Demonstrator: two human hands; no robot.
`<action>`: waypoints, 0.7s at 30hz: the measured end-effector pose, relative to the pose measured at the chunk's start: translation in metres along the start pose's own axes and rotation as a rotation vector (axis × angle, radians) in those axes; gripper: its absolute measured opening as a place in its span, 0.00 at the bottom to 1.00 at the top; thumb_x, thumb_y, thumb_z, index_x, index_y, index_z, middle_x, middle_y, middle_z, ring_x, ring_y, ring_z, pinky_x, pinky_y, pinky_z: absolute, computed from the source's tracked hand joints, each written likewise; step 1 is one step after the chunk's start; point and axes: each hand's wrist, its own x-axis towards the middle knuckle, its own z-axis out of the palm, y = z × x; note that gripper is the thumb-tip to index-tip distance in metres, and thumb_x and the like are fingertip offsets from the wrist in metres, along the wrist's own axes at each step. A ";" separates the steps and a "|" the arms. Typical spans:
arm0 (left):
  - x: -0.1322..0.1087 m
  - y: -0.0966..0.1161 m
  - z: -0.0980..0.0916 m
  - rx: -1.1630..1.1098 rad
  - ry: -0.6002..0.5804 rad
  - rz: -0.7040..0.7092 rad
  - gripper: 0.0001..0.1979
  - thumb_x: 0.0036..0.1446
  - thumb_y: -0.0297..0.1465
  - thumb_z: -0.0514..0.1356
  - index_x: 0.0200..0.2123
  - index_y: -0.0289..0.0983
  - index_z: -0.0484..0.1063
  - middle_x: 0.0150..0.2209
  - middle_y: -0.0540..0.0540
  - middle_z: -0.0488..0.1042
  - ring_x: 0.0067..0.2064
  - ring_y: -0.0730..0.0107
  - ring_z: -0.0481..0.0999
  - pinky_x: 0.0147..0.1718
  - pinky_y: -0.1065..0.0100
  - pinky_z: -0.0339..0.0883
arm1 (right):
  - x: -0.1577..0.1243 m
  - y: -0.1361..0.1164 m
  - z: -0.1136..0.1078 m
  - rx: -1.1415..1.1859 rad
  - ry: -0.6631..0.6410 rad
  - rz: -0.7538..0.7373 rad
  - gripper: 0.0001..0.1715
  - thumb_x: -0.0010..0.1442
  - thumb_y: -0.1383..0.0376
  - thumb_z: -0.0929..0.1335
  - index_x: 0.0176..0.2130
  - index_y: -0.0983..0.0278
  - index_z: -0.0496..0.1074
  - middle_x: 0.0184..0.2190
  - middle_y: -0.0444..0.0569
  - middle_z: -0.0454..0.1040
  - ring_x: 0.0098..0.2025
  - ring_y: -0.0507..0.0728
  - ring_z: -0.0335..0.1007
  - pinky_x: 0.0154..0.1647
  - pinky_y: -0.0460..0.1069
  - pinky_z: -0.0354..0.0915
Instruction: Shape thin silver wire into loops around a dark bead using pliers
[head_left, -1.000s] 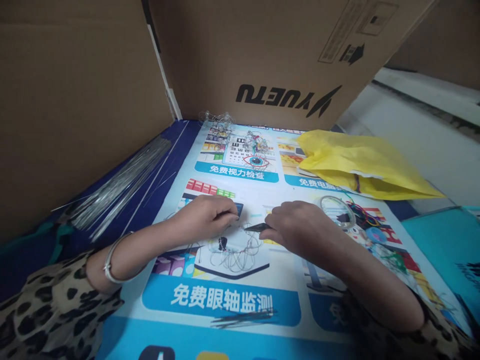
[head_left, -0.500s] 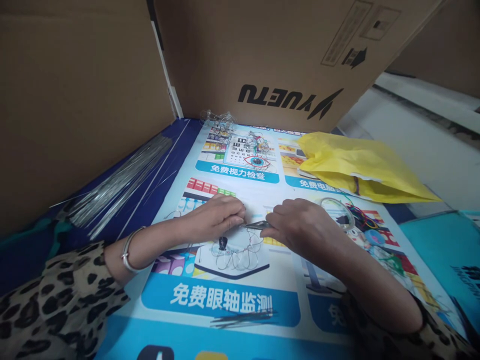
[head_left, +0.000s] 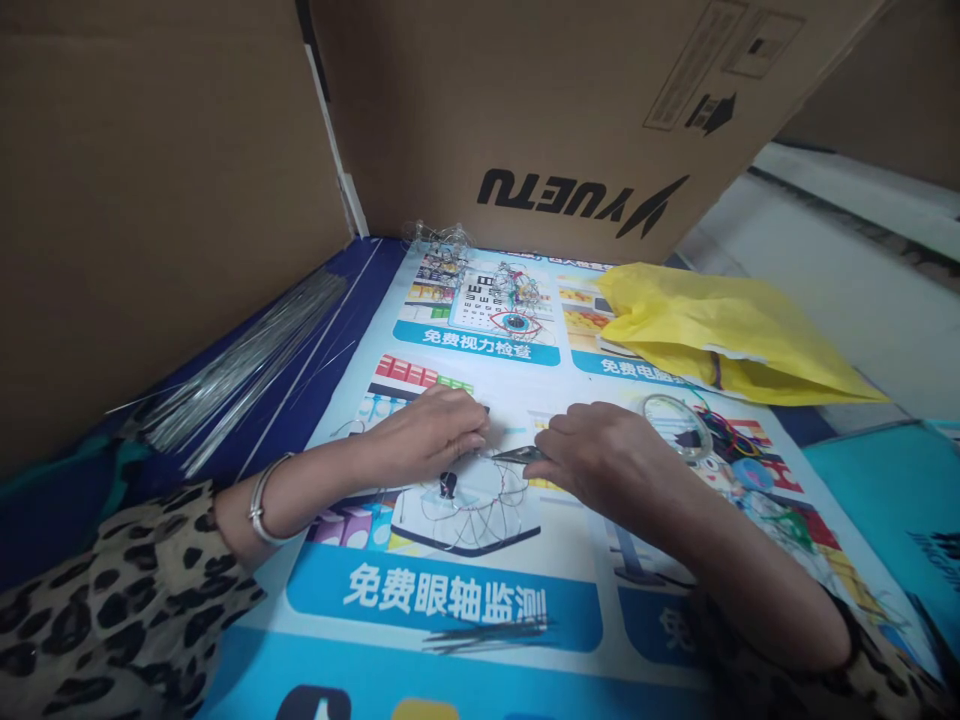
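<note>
A looped piece of thin silver wire (head_left: 472,500) with a small dark bead lies on a printed poster (head_left: 465,600) in front of me. My left hand (head_left: 427,435) is closed, its fingertips pinching the wire at the top of the loops. My right hand (head_left: 600,455) is closed round small dark pliers (head_left: 517,455), whose tip points left and meets the wire right beside my left fingertips.
A bundle of straight silver wires (head_left: 232,370) lies at the left. Cardboard boxes (head_left: 540,120) wall the back and left. A yellow plastic bag (head_left: 720,330) lies at the right, with a tape roll (head_left: 675,425), coloured wires (head_left: 727,435) and finished wire pieces (head_left: 514,290) nearby.
Both hands have stayed almost in place over the wire piece; my left hand edged slightly right toward the pliers' tip, and the view shifted a little.
</note>
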 end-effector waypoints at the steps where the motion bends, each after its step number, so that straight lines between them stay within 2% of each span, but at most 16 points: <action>1: 0.000 0.000 0.000 0.008 -0.003 0.002 0.13 0.63 0.34 0.43 0.31 0.36 0.61 0.30 0.48 0.65 0.34 0.69 0.62 0.38 0.65 0.55 | 0.000 -0.001 0.000 -0.002 0.000 -0.001 0.21 0.61 0.54 0.61 0.24 0.64 0.66 0.22 0.46 0.68 0.25 0.53 0.59 0.27 0.49 0.45; 13: -0.002 0.000 0.003 0.041 0.018 0.014 0.09 0.60 0.29 0.49 0.28 0.36 0.64 0.29 0.48 0.66 0.35 0.69 0.63 0.37 0.66 0.56 | 0.000 0.001 0.001 -0.008 0.009 0.011 0.18 0.60 0.55 0.61 0.25 0.63 0.66 0.23 0.46 0.69 0.26 0.54 0.59 0.27 0.49 0.45; 16: -0.002 0.002 0.002 0.062 0.043 -0.002 0.09 0.59 0.30 0.50 0.29 0.36 0.65 0.28 0.48 0.66 0.35 0.69 0.63 0.37 0.67 0.56 | 0.001 -0.002 0.000 0.027 0.014 0.015 0.20 0.60 0.54 0.61 0.26 0.64 0.67 0.23 0.46 0.69 0.26 0.53 0.60 0.27 0.49 0.46; 21: -0.003 0.006 0.001 0.096 0.032 -0.031 0.08 0.59 0.29 0.50 0.30 0.35 0.66 0.29 0.48 0.66 0.35 0.69 0.64 0.37 0.67 0.56 | 0.005 -0.010 0.005 0.003 0.001 0.027 0.16 0.58 0.56 0.64 0.26 0.64 0.68 0.25 0.47 0.70 0.29 0.54 0.61 0.30 0.49 0.47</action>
